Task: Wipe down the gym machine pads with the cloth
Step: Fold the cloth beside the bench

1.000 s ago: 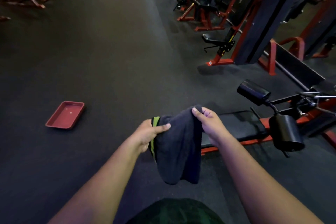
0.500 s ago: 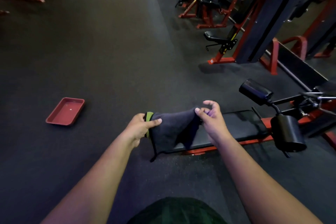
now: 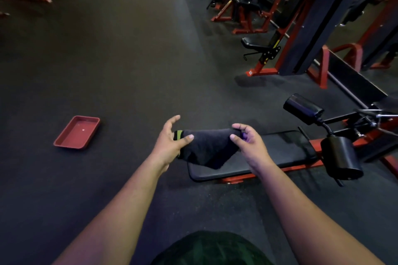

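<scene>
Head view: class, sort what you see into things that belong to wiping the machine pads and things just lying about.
Belongs to the job:
dark cloth, held by left hand and right hand
flat bench pad
roller pads

Just lying about:
red tray on the floor
other gym machines behind

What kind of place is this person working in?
It looks like a gym. A flat bench pad on a red frame lies in front of the person, with black roller pads beside it, and rows of red-framed weight machines stand along the dark floor.
</scene>
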Demonstrator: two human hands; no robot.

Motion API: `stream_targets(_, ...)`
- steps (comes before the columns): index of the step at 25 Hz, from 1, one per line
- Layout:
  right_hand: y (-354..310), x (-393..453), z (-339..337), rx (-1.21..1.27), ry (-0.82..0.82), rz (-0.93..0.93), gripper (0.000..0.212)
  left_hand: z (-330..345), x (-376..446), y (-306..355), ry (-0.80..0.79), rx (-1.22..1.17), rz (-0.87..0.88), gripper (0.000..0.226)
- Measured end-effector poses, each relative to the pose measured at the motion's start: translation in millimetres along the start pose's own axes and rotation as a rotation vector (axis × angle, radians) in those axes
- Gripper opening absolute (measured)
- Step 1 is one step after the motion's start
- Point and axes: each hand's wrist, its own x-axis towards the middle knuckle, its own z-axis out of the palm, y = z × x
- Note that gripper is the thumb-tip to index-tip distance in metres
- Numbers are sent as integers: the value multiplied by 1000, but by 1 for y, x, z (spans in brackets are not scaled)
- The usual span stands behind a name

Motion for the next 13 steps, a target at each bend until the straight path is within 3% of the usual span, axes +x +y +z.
stream_targets(2,-4,2,-8,-308,-107,-103,58,1,1,12,-130,137,82,92)
stream_targets(4,-11,4,-13,-744,-169,-229,67,3,1,23,-95,654,172,76)
stream_targets(6,-17,4,-9,-1016,-137,-300,57,5,-3,35,77,1103,219,44)
stream_targets(8,-22,4,-7,-1144,-4,-384,36,2,-3,38,145,1203,268,27)
stream_targets(10,-24,5,-9,-924,139,-423,20,-6,0,35,30,875,309,22)
stream_targets(11,-26,4,-10,-614,174,-368,19,-7,-3,37,-36,573,292,21)
stream_targets(13,-29,-5,-5,41,65,-121,31,3,-13,47,-109,-26,201,14)
